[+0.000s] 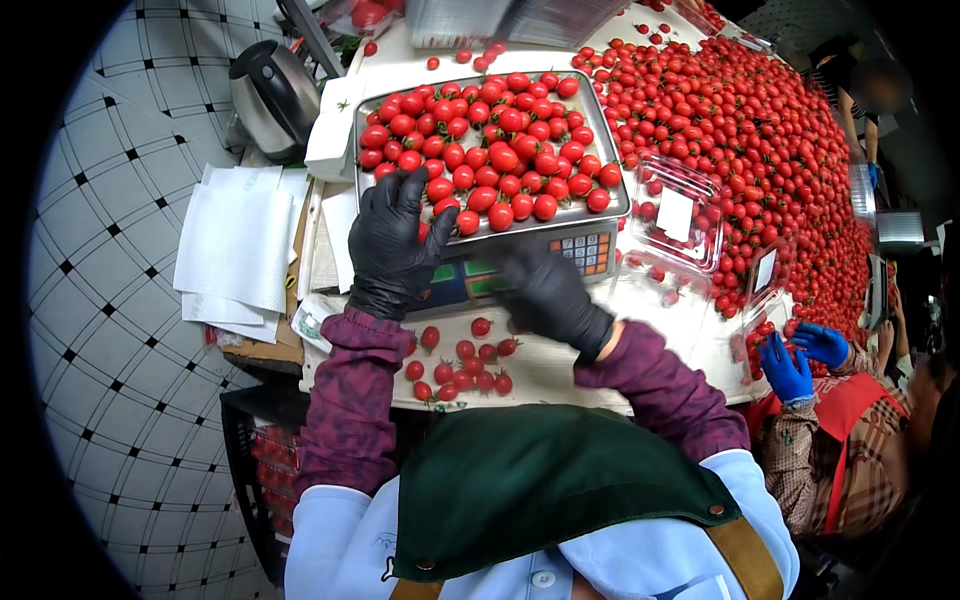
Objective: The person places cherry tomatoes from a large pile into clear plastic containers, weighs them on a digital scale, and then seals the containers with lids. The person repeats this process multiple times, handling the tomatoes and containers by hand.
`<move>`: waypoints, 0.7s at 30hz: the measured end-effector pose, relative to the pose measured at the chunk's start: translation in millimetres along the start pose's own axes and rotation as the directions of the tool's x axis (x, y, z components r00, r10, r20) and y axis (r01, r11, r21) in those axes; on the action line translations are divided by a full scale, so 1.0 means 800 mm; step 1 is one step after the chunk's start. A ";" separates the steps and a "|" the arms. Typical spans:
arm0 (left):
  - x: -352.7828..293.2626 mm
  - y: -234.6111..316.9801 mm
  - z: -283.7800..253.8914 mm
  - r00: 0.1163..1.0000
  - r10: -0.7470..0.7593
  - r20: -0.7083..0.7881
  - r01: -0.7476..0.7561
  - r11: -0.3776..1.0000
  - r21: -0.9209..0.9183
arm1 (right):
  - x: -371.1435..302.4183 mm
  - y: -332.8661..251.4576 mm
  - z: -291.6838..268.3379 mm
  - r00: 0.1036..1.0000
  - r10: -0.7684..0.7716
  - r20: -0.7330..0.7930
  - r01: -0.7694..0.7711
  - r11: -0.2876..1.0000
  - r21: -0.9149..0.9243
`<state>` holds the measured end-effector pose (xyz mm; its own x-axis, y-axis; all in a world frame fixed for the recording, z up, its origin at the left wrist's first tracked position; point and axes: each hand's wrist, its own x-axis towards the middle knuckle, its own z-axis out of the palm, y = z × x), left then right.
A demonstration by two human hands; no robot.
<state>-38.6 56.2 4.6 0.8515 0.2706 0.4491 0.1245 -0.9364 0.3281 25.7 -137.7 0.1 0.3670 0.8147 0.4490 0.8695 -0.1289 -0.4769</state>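
Cherry tomatoes [500, 157] lie spread over a metal tray [612, 190] on top of a weighing scale [596, 256] with a keypad. At the tray's near left corner is my left hand [390, 245] in a black glove, its thumb and fingers apart beside the tomatoes. A tomato shows in that gap; I see no grip on it. My right hand [548, 293], also black-gloved, is in front of the scale and smeared by motion, so its fingers cannot be read. Several loose tomatoes [465, 349] lie on the table just below the scale.
A large heap of tomatoes [740, 150] covers the table's right side. Clear plastic boxes [680, 215] stand beside the scale. White paper sheets [235, 240] and a kettle [275, 100] are at left. A co-worker's blue-gloved hands [790, 370] are at right.
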 end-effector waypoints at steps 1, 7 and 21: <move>0.011 -0.004 0.002 0.998 0.013 -0.057 -0.011 1.000 0.029 | 0.017 0.021 -0.014 0.990 0.067 -0.126 -0.077 0.994 -0.078; 0.100 -0.074 0.017 0.999 -0.031 0.018 0.027 0.985 0.173 | 0.091 0.088 -0.025 0.970 0.224 -0.098 -0.243 0.924 -0.295; 0.083 -0.102 0.030 0.993 0.026 -0.112 -0.036 0.995 -0.091 | -0.001 0.002 0.018 0.955 0.124 0.271 -0.251 0.823 0.509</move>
<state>20.2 145.1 -11.9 0.7923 0.2694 0.5475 0.0469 -0.9215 0.3855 21.8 -130.5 -12.3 0.3685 0.9148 0.1652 0.4554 -0.0227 -0.8900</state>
